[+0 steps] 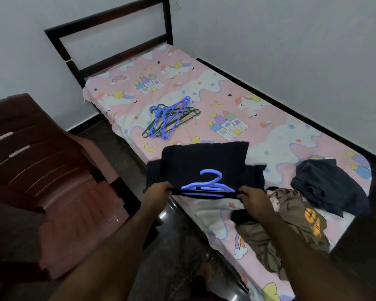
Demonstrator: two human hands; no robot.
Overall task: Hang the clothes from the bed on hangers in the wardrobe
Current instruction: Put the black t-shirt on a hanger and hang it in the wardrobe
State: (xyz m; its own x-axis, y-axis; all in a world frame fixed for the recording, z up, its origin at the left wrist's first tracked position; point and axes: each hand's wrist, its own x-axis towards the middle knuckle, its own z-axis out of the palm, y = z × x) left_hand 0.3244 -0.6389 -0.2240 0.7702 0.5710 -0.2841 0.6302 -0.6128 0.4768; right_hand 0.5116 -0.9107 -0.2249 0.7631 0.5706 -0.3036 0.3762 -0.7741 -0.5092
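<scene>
A black garment (204,161) lies spread at the near edge of the bed (182,83), with a blue hanger (211,183) inside its near opening and the hook on top of the cloth. My left hand (157,191) grips the garment's left shoulder edge. My right hand (255,197) grips the right shoulder edge. Both hands stretch the cloth over the hanger. An olive garment (291,231) with an orange print and a dark blue garment (326,185) lie crumpled to the right. A pile of blue and green hangers (170,119) rests mid-bed. No wardrobe is in view.
A stack of maroon plastic chairs (52,181) stands close on the left. A dark polished floor strip (139,235) runs between chairs and bed. The bed's dark headboard (109,35) meets white walls at the far end and along the right side.
</scene>
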